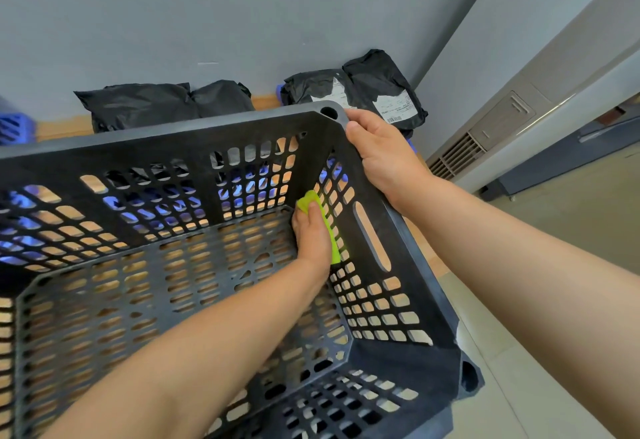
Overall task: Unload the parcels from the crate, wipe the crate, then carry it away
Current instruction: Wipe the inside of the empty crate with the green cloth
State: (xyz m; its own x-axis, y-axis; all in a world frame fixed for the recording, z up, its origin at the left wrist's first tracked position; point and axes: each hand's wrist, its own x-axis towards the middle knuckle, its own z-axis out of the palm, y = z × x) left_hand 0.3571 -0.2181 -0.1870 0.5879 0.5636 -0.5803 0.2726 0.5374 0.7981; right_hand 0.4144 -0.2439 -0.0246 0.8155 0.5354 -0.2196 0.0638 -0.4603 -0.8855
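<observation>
Near centre, crate [207, 147]: black, slotted.
Left hand [311, 236]: grips green cloth [306, 200] on right wall.
Right hand [384, 154]: clamps far corner.

The left arm comes in bare from the lower left and stretches forward and down, wrist nearly straight. The left hand [313, 236] shows its back to the camera, thumb laid upward along a green cloth [304, 202] that it holds flat against the right inner wall of the crate [207, 127]. The right arm enters bare from the right edge and reaches forward higher up, wrist slightly bent, and the right hand [382, 153] grips the far right corner of the crate's rim, thumb on the inner edge and fingers wrapped over the corner.
</observation>
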